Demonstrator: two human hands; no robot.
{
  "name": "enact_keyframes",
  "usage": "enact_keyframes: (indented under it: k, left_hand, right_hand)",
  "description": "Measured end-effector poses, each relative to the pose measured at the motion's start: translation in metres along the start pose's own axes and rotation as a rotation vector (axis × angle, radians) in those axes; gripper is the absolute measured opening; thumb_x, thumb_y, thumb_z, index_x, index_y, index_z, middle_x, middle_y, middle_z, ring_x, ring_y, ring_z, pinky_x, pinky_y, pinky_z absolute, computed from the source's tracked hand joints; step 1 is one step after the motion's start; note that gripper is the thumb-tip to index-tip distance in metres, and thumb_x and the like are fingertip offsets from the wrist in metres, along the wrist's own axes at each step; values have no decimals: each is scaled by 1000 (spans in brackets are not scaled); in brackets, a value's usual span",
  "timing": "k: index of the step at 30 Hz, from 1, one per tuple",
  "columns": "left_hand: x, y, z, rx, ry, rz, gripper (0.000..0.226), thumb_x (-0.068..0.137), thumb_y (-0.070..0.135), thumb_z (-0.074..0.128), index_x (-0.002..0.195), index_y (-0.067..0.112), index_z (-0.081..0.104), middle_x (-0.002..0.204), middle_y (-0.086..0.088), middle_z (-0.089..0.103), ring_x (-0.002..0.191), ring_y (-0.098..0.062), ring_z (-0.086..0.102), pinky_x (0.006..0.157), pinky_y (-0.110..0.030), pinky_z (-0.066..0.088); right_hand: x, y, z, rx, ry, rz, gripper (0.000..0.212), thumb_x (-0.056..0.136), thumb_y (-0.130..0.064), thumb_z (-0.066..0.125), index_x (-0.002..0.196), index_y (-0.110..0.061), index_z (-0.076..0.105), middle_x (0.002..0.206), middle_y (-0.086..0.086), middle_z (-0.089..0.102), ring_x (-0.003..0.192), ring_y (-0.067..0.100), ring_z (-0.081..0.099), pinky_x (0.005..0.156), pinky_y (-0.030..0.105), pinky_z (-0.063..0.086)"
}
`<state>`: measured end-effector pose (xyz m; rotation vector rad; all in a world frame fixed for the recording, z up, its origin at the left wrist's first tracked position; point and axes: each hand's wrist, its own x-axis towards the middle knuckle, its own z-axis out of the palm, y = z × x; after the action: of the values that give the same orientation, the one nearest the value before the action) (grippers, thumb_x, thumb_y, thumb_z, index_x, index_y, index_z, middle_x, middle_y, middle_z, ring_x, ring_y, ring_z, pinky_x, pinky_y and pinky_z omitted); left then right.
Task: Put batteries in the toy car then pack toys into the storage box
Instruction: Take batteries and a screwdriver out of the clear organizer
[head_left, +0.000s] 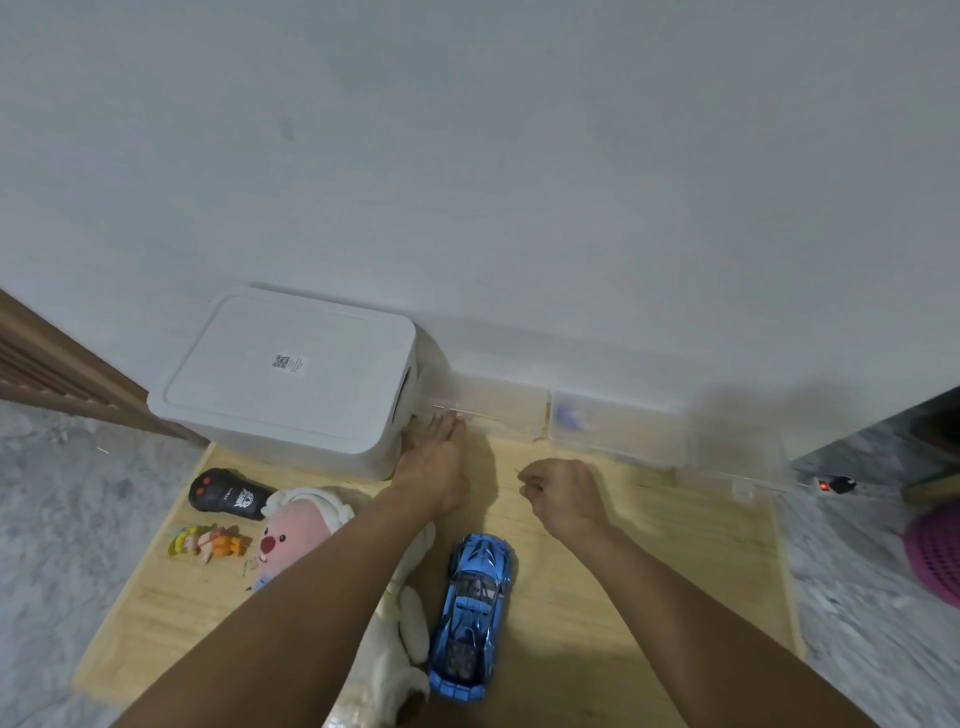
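Left hand (434, 467): fingers straight, tips reaching the front edge of a clear plastic case (488, 410) beside the lidded white storage box (291, 374); contact unclear through blur. Right hand (563, 493): fingers curled into a fist, nothing visibly held. Blue toy car (475, 613) sits upright on the wooden board (649, 571), between the forearms, untouched. My guess: fetching batteries from the case. Steady it with the right while the left opens it; flip the car afterwards.

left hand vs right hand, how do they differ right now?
The left hand is stretched forward with straight fingers, its tips at the clear plastic box beside the white storage box; the right hand is curled into a fist, hanging back above the wooden board. Both look empty.
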<state>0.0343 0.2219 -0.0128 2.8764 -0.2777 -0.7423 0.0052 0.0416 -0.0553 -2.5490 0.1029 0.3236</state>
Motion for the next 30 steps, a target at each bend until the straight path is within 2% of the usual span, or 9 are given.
enact_keyframes:
  k: [2,4,9,12,15,18,20,26,30]
  left_hand:
    - [-1,0,1,-60,26,7,78,90,8,49,155,15,5,163,3,-6,140,-26,33,108,-43,39]
    - [-2,0,2,-71,42,6,73,90,10,49,154,16,14,163,4,2,126,-28,49,100,-41,47]
    - [-8,15,4,-76,108,49,51,88,12,49,138,13,46,142,-3,49,122,-26,51,99,-37,47]
    - [-12,31,4,-89,131,108,46,87,11,51,133,11,52,133,-4,55,119,-25,53,96,-36,47]
    - [-10,48,7,-127,160,170,48,86,9,51,133,9,52,136,-6,54,125,-26,48,100,-36,44]
    - [-6,66,11,-119,158,220,47,85,8,51,132,8,53,135,-7,54,125,-26,46,100,-36,42]
    - [-3,78,13,-97,163,256,44,84,7,51,127,6,55,131,-8,56,122,-27,47,98,-35,42]
    - [5,103,21,15,165,334,32,78,5,50,109,7,58,116,-8,60,112,-26,51,96,-31,38]
    - [8,111,29,70,133,315,56,82,6,50,138,6,42,150,-9,38,141,-25,30,116,-41,23]
  right_hand:
    - [-8,6,5,-3,-25,50,24,87,-12,67,110,-14,73,109,4,73,101,19,67,91,30,52]
    - [-14,11,9,-30,-39,72,25,86,-13,69,111,-14,73,108,5,73,101,19,66,90,30,52]
    - [-21,13,13,-77,-44,94,23,88,-21,67,110,-17,73,108,5,73,103,22,65,86,32,53]
    - [-23,16,9,-2,43,165,26,88,-23,66,112,-17,72,108,3,73,103,21,65,85,30,53]
    - [-21,24,-4,352,193,400,23,84,-19,68,105,-11,73,101,5,73,96,22,68,84,32,54]
    - [-17,31,-29,1109,257,762,19,89,-5,60,106,-4,65,80,8,64,68,21,62,56,30,56]
    - [-16,37,-45,1420,279,829,19,94,-3,52,112,-2,59,81,9,61,68,20,62,48,26,54]
    - [-16,52,-69,1619,193,773,29,92,0,54,121,6,55,95,13,64,79,22,66,65,32,55]
    - [-12,52,-83,1617,215,738,20,94,1,50,111,1,59,97,12,66,82,22,66,68,32,55]
